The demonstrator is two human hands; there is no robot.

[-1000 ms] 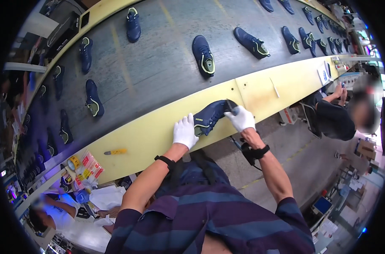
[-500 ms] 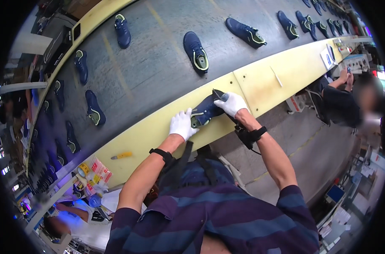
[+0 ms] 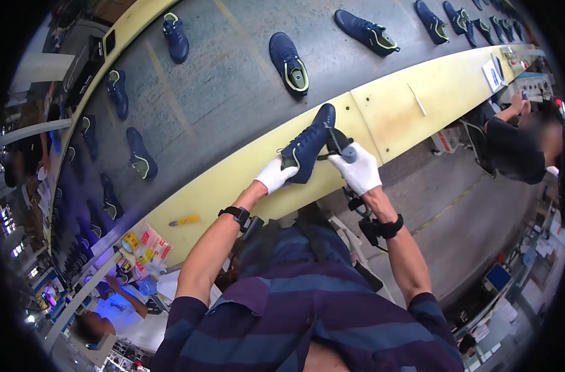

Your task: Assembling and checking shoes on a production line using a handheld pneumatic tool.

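A navy lace-up shoe (image 3: 308, 139) with a pale green collar lining is tilted over the yellow ledge, toe pointing away. My left hand (image 3: 276, 175), in a white glove, grips it by the heel and collar. On the shoe's right side my right hand (image 3: 360, 171), also gloved, is closed around a dark tool (image 3: 339, 144) with a rounded black part and a blue-grey cylindrical end. A thin pointed tip shows beside the shoe. What kind of tool it is I cannot make out.
Beyond the ledge (image 3: 233, 180) runs a grey conveyor belt (image 3: 214, 93) with several matching shoes, the nearest shoe (image 3: 288, 65) just ahead. A yellow-handled cutter (image 3: 184, 221) lies left, a white stick (image 3: 416, 99) right. Tape and packets (image 3: 147, 248) sit lower left. Co-workers sit at both sides.
The shoe has turned so its toe points farther away and its side shows more. My right hand with the tool has moved right and nearer, off the toe.
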